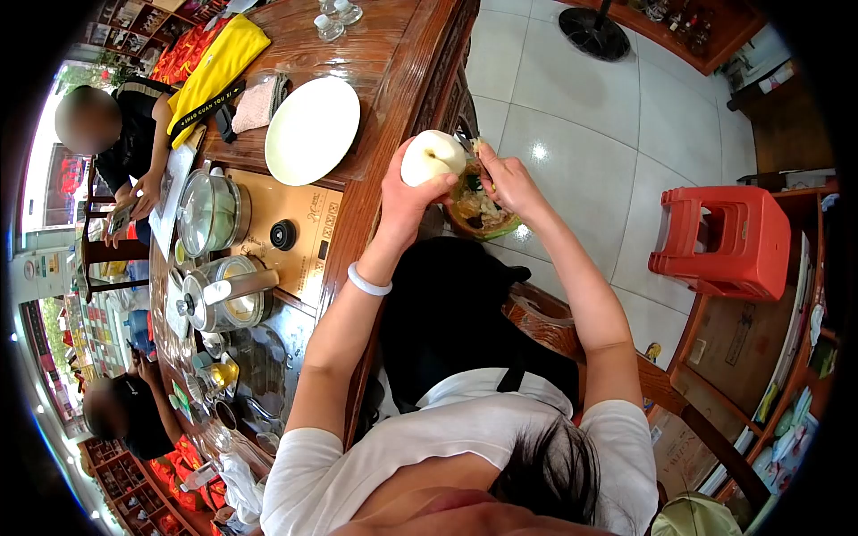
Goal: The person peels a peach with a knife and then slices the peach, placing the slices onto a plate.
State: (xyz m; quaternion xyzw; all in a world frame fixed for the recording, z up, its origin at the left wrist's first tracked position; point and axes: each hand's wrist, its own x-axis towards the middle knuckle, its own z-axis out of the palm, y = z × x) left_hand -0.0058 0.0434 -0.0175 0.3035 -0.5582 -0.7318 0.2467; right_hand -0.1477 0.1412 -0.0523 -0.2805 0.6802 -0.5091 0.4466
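Beside glossy wooden table (386,55), above tiled floor (581,134), left fingers (437,188) curled round peeled fruit (433,161), right fingers (497,166) bent, hold unclear

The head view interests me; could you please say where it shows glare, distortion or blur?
Head view: fisheye bending curves the pale square floor tiles, with black frame corners; head view: white glare dots those tiles, sheen on the brown wooden table; head view: two black-clad people have blurred faces, while the round whitish fruit in the left hand looks sharp.
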